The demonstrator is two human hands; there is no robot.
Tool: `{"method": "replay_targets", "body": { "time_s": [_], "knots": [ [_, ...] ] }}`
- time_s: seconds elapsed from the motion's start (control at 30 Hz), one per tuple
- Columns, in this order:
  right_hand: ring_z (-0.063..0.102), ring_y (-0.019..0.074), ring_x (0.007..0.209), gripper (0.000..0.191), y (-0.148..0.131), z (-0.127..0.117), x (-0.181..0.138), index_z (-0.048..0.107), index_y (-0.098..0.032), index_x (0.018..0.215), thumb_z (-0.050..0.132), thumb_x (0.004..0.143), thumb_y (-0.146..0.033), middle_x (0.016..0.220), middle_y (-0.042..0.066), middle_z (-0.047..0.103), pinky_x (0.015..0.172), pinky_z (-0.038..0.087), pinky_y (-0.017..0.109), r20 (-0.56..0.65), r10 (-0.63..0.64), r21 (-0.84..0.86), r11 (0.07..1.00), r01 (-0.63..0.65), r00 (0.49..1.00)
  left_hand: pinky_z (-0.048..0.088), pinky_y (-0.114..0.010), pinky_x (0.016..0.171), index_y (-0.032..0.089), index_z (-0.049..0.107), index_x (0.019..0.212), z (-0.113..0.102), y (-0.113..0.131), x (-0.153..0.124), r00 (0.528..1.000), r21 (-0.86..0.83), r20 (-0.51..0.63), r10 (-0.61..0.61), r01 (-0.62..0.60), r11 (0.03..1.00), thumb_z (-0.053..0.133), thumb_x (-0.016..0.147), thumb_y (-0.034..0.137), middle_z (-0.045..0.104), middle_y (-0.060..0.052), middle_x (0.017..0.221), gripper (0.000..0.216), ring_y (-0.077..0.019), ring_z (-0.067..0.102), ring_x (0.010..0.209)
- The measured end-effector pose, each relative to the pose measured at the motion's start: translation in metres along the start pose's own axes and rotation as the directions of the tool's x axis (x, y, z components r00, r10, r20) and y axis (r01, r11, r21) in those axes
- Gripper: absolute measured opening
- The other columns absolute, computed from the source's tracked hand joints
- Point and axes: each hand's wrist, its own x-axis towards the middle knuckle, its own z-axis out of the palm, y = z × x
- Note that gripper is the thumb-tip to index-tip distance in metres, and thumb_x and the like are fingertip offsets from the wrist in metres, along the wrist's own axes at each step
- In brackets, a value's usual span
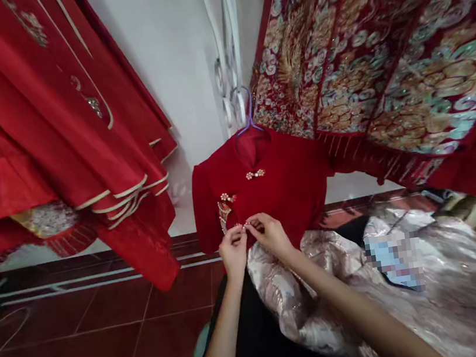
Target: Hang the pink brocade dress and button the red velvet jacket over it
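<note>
The left hand (233, 249) and right hand (270, 234) met fingertip to fingertip on a small beaded clasp (245, 224), both pinched shut on it at the front of the red dress (275, 191). The dress hung from a purple hanger (249, 119), so its front faced the person at working height and both hands were free for the fastening. A pale brocade cloth (369, 290) lay bunched below it. Red robes (59, 138) and an embroidered gown (379, 46) hung to either side, above a dark red tiled floor (88, 341) and before a white wall (173, 63).

no readable text, labels or signs
</note>
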Motion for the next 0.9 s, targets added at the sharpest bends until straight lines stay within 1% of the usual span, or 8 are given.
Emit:
{"method": "replay_targets", "body": {
  "time_s": [0.1,0.2,0.3,0.37,0.47,0.53,0.7,0.9],
  "knots": [
    [0.061,0.0149,0.08,0.013,0.0,0.0,0.001,0.063,-0.017,0.094,0.054,0.087,-0.024,0.086,0.004,0.064,0.075,0.051,0.027,-0.007,-0.003,-0.006,1.0,0.003,1.0,0.053,-0.027,0.07,0.013,0.067,0.093,-0.002,-0.004,0.001,1.0,-0.035,0.009,-0.024,0.024,0.999,0.065,0.075,0.026,0.071,-0.01,0.091,0.022,-0.0157,0.067,0.077],
    [0.061,0.0142,0.077,0.012,0.001,-0.001,0.004,0.063,-0.018,0.093,0.055,0.086,-0.023,0.085,0.004,0.064,0.073,0.051,0.026,-0.008,0.009,0.001,1.0,-0.009,1.0,0.054,-0.028,0.073,0.013,0.066,0.092,-0.005,-0.006,0.005,0.998,-0.044,0.059,-0.023,0.025,0.999,0.063,0.075,0.022,0.071,-0.01,0.09,0.019,-0.0163,0.067,0.078],
    [0.061,0.0132,0.073,0.01,0.002,-0.001,0.007,0.063,-0.017,0.09,0.057,0.084,-0.021,0.084,0.004,0.064,0.07,0.051,0.025,0.015,0.031,0.02,0.999,-0.031,0.999,0.054,-0.029,0.074,0.014,0.066,0.091,-0.009,-0.004,0.009,0.992,0.017,0.129,0.006,-0.008,1.0,0.06,0.077,0.019,0.071,-0.01,0.089,0.016,-0.0166,0.067,0.078],
    [0.062,0.0126,0.071,0.01,0.003,-0.001,0.008,0.063,-0.017,0.09,0.057,0.083,-0.02,0.085,0.004,0.064,0.07,0.052,0.024,0.043,0.038,0.028,0.999,-0.039,0.998,0.054,-0.03,0.074,0.015,0.066,0.09,-0.01,-0.002,0.01,0.988,0.088,0.144,0.048,-0.061,0.994,0.058,0.079,0.019,0.07,-0.009,0.09,0.014,-0.0166,0.067,0.078],
    [0.062,0.0121,0.071,0.012,0.005,-0.001,0.008,0.063,-0.016,0.092,0.057,0.083,-0.019,0.087,0.005,0.065,0.07,0.052,0.024,0.076,0.051,0.039,0.998,-0.054,0.996,0.054,-0.03,0.073,0.016,0.065,0.088,-0.009,0.002,0.009,0.986,0.172,0.124,0.107,-0.128,0.977,0.058,0.079,0.018,0.069,-0.008,0.091,0.012,-0.0162,0.066,0.077],
    [0.062,0.0123,0.073,0.013,0.006,-0.001,0.008,0.063,-0.017,0.094,0.056,0.083,-0.019,0.087,0.005,0.065,0.071,0.052,0.024,0.092,0.057,0.05,0.997,-0.062,0.994,0.054,-0.031,0.073,0.016,0.064,0.087,-0.006,0.003,0.007,0.989,0.186,0.108,0.099,-0.118,0.975,0.058,0.08,0.019,0.069,-0.008,0.09,0.01,-0.016,0.066,0.076],
    [0.062,0.0124,0.074,0.014,0.007,-0.001,0.01,0.062,-0.017,0.095,0.054,0.083,-0.018,0.087,0.005,0.065,0.072,0.052,0.025,0.098,0.037,0.045,0.998,-0.042,0.995,0.054,-0.03,0.075,0.017,0.06,0.089,-0.003,0.006,0.006,0.996,0.159,0.077,0.048,-0.06,0.985,0.058,0.08,0.02,0.069,-0.007,0.088,0.01,-0.0156,0.067,0.078],
    [0.062,0.0123,0.073,0.012,0.004,0.001,0.011,0.06,-0.017,0.092,0.054,0.083,-0.019,0.085,0.004,0.064,0.069,0.052,0.024,0.057,0.06,0.065,0.996,-0.064,0.997,0.051,-0.026,0.069,0.018,0.048,0.101,0.001,0.003,0.006,0.999,0.054,0.004,0.039,-0.04,0.998,0.06,0.079,0.02,0.065,-0.005,0.087,0.025,-0.0133,0.064,0.076]
  ]
}}
